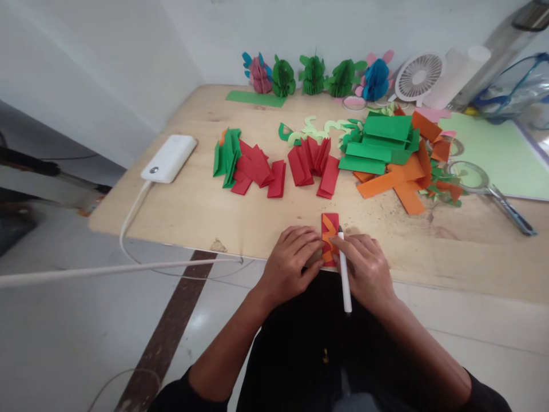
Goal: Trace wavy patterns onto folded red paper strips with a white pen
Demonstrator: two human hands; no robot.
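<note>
A small red folded paper [335,220] lies at the table's front edge with an orange zigzag strip [328,224] on top of it. My left hand [294,260] rests at its left side, fingers curled, fingertips at the paper's edge; whether they grip it is hidden. On the right, my right hand [364,266] holds a white pen [345,274] with its dark tip pointing away from me, and a fingertip touches the orange strip.
Red folded papers [257,166], green folded papers [388,129] and orange strips [409,191] lie beyond my hands. Scissors [510,212] are at right, a white power bank [169,159] with a cable at left. Paper figures [313,75] and a fan [419,76] stand behind.
</note>
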